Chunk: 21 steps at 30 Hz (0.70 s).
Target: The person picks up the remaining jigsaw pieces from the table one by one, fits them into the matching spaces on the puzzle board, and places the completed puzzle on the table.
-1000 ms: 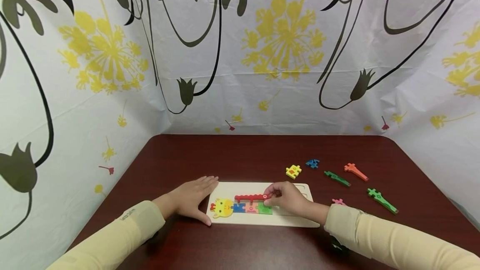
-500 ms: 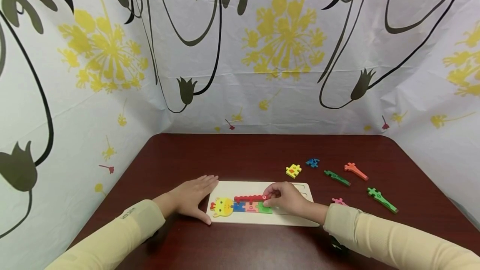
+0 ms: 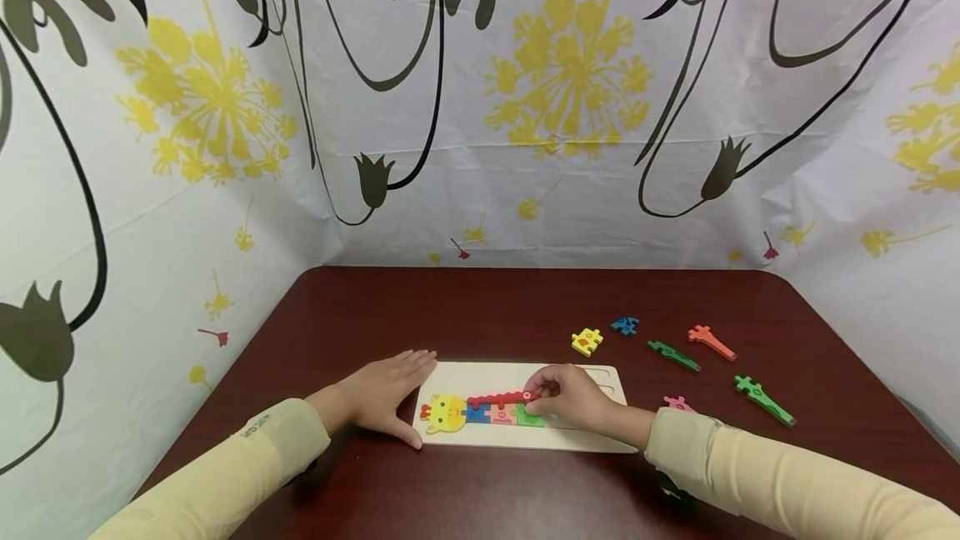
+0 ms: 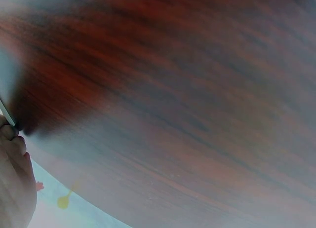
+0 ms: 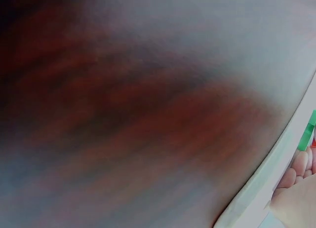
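My left hand (image 3: 382, 398) lies with straight fingers spread at the left end of a pale wooden puzzle board (image 3: 480, 373), touching its edge. A long red puzzle piece (image 3: 497, 398) is pinched at its right end by my right hand (image 3: 572, 398). It lies along the top of a row made of a yellow giraffe head (image 3: 447, 413), a blue piece (image 3: 477, 414), a pink piece (image 3: 503, 414) and a green piece (image 3: 530, 418). Whether the red piece sits flat is hard to tell. The right wrist view catches the fingers beside the green piece (image 5: 307, 134).
Loose on the dark table (image 3: 420, 307) to the right are a yellow piece (image 3: 587, 342), a blue piece (image 3: 625, 326), a dark green piece (image 3: 674, 355), an orange piece (image 3: 712, 341), a green piece (image 3: 764, 400) and a pink piece (image 3: 678, 403), partly behind the right sleeve.
The red piece has shifted slightly left with my right hand, and its lower prongs show less than before. My left hand stays in place.
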### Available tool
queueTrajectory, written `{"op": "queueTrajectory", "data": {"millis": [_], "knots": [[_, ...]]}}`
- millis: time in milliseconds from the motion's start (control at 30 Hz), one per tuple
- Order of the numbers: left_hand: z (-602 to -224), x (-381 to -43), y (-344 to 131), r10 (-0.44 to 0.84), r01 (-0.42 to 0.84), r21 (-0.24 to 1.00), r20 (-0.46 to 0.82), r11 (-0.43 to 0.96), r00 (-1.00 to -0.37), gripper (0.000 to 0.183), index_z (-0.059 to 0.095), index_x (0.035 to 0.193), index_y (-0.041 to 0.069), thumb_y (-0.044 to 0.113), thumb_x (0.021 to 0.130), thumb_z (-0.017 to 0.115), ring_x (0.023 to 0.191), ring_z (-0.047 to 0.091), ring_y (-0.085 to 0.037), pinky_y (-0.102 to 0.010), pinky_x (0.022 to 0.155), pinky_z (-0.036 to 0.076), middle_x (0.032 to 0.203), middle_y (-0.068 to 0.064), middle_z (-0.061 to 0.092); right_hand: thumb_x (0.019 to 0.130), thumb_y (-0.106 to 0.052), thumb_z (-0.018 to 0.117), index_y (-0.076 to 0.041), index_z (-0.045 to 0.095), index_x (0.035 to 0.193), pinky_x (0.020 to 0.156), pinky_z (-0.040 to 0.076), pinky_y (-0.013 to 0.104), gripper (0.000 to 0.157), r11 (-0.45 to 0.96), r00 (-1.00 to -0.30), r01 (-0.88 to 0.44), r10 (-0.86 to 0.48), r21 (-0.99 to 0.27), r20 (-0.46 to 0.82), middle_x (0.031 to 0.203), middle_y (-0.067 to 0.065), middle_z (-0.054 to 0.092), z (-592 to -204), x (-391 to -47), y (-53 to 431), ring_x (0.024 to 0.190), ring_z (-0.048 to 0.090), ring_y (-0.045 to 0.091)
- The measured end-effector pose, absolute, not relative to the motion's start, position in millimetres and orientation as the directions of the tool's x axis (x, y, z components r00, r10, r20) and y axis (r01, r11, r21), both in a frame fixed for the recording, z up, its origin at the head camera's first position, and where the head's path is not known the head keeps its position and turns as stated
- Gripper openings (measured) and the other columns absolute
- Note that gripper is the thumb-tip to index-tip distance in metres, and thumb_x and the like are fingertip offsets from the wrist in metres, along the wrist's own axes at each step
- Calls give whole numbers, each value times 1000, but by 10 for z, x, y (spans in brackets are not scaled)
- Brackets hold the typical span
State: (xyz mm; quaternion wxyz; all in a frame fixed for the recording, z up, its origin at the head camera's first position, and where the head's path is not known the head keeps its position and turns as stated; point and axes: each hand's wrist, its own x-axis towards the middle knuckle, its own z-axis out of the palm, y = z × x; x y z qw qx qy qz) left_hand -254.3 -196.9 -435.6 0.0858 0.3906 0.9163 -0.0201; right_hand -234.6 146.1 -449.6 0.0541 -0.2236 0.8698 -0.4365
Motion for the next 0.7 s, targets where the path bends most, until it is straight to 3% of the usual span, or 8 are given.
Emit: {"op": "queueTrajectory", "data": {"millis": [700], "knots": [[-4381,-2555,-1982,715,722,27,-170,691,-678,121,17,156,9,90,70,44,147,13,-20,-38,117,15,161,-5,15,77,-18,84,-11,73,88,60,44,26,17,555,-906,-303,-419,-775,54,75,-5,60,-4467,-2356,1439,70,51,15]]}}
